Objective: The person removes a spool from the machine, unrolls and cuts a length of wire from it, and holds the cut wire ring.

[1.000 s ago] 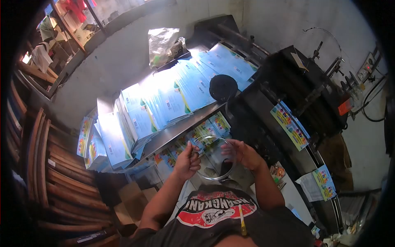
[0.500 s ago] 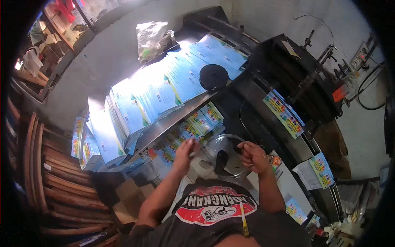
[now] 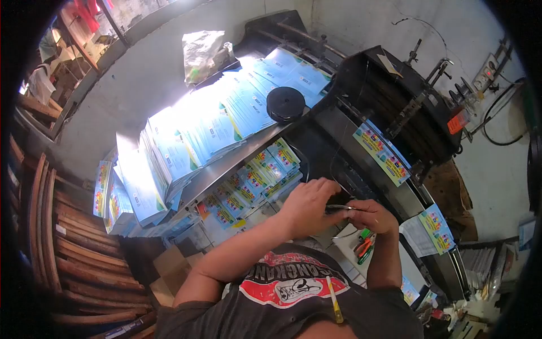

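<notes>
In front of the shirt, my left hand (image 3: 312, 206) and my right hand (image 3: 372, 216) have come together. Between their fingertips is a thin, silvery, wire-like item (image 3: 340, 207). My right hand pinches its right end with bent fingers. The left one curls round the other end, its thumb pointing toward the right hand; I cannot tell how firmly it grips. Just below lie tools with green and orange handles (image 3: 366, 247) on a pale surface. Behind the hands, stacks of small colourful booklets (image 3: 248, 183) sit on a lower level.
Blue booklets (image 3: 197, 127) lie fanned along the sloping metal table, with a black round spool (image 3: 285, 104) near its right end. A dark machine (image 3: 395, 107) rises at the right, booklets (image 3: 381, 153) on its ledge. Wooden slats (image 3: 93, 243) fill the left side.
My left hand has moved right to meet the right hand, which has shifted slightly right. The large, clear round shape at the right hand no longer shows; a thin silvery item is between them.
</notes>
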`<state>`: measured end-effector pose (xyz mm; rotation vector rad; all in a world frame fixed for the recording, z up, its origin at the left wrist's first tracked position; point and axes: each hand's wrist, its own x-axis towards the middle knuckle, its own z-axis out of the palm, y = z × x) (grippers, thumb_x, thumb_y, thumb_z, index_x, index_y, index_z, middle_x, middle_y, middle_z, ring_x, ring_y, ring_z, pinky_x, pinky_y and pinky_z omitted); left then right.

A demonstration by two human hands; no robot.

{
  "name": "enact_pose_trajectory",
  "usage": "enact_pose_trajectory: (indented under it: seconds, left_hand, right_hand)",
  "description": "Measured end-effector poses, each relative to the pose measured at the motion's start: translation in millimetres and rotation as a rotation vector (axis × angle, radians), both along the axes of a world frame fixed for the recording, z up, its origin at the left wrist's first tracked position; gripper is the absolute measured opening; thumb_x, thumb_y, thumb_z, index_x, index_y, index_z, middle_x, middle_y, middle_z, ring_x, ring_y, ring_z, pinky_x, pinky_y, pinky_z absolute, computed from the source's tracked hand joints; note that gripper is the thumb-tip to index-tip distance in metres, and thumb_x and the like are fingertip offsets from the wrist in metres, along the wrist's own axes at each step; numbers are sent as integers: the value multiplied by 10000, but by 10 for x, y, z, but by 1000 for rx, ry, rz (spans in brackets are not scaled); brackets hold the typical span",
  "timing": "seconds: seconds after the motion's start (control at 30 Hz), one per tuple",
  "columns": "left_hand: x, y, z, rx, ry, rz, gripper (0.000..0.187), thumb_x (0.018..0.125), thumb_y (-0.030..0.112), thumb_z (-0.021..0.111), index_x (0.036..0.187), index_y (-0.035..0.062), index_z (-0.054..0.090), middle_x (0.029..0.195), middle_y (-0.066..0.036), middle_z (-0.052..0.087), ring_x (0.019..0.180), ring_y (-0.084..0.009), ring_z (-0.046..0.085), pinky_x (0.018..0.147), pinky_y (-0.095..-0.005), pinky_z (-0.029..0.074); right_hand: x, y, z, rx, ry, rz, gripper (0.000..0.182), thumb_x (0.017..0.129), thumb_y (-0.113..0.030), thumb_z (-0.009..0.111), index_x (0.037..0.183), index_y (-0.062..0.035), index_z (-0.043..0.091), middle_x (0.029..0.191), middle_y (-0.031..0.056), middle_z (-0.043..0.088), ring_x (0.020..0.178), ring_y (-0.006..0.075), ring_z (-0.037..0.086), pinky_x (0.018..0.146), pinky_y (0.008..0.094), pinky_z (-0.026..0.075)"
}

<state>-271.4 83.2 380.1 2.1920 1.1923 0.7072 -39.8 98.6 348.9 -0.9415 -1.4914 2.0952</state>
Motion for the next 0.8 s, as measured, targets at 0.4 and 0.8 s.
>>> enact_pose_trajectory:
  seconds: [0.4, 0.8]
  left_hand:
    - [-577, -308, -390, -422, -658, 197, 252, 975, 252, 469, 1002, 24, 572, 621, -69, 475, 539, -176, 463, 547, -313, 394]
    - [-1125, -1318, -855, -699, -1517, 386, 250, 1001, 306, 415, 956, 82, 517, 538, 35, 250, 429, -83, 215, 421, -248, 205]
  right_hand:
    - [-312, 470, -146, 277, 280, -103, 676, 873, -476, 598, 1344, -24, 423, 1302, 124, 499, 1233, 229, 462, 980, 392, 404]
    - [-721, 486, -479, -243, 413, -104, 549, 947, -381, 493, 1331, -4, 382, 1207, 149, 566, 1012, 235, 619, 773, 347, 541]
